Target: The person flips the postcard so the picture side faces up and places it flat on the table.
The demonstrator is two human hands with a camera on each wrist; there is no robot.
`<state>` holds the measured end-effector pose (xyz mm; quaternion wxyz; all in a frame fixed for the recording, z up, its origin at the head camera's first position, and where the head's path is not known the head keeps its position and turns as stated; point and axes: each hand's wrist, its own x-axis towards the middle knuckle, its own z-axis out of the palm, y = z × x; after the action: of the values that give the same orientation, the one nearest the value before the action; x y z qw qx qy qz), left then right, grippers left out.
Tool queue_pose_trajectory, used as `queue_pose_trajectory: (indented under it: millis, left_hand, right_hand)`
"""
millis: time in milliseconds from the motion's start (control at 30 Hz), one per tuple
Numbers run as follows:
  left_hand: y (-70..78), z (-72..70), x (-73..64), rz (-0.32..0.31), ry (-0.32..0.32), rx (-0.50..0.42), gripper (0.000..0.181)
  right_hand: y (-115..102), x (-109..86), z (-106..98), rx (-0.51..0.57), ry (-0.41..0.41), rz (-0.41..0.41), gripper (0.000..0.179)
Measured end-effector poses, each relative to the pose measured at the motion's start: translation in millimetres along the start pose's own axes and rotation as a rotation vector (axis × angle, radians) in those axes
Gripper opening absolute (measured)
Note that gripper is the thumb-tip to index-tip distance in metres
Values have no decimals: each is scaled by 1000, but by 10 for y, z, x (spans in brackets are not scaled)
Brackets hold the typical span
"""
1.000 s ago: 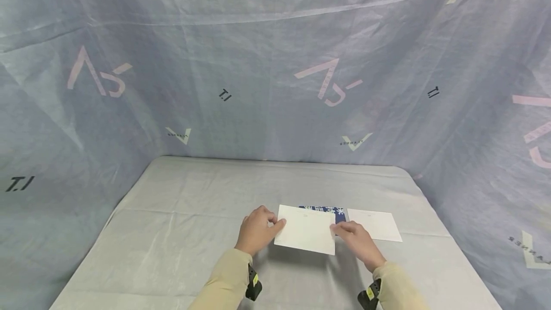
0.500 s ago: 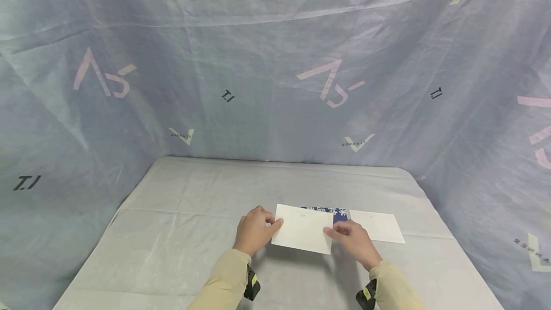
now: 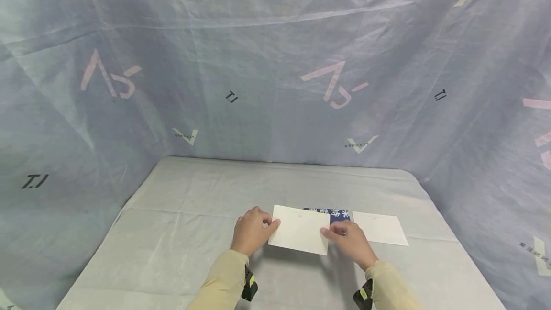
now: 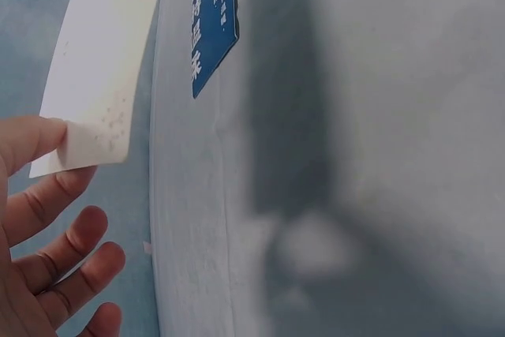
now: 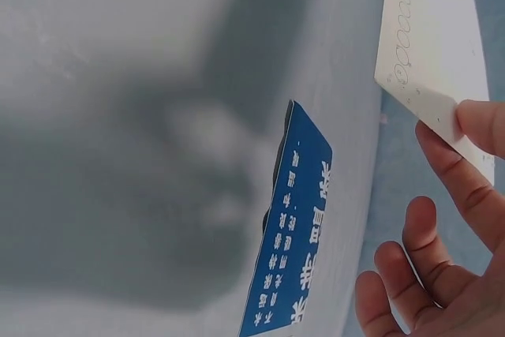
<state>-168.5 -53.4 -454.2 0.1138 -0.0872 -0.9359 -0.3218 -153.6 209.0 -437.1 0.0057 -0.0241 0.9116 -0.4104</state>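
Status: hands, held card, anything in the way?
Left hand and right hand pinching opposite ends of white card. Card raised off table. Blue printed sign partly hidden behind it, head view; nothing seen blocking.

sleeves (image 3: pixel 224 275): beige | wrist devices (image 3: pixel 248 292): black, boxy | labels (image 3: pixel 252 280): yellow

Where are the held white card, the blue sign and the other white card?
Held white card (image 3: pixel 299 230), head view: middle of its visible face.
Blue sign (image 5: pixel 293 230), right wrist view: middle of its lettered face.
Other white card (image 3: pixel 380 228), head view: middle of its upper face.
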Motion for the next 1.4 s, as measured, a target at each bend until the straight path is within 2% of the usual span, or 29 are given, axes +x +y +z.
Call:
queue_pose_trajectory:
  millis: [367, 533, 867, 1400]
  left_hand:
    - [-99, -71, -23, 7, 39, 40, 35]
    - [-157, -119, -45, 11, 56, 46, 38]
    - [-244, -210, -80, -16, 40, 68, 38]
    - [-490, -290, -168, -37, 38, 85, 40]
  right_hand:
    - [-60, 63, 111, -59, -5, -68, 26]
    - [-105, 74, 167, -45, -17, -69, 26]
    - [-172, 96, 276, -42, -46, -60, 28]
    - [-302, 120, 465, -12, -70, -94, 29]
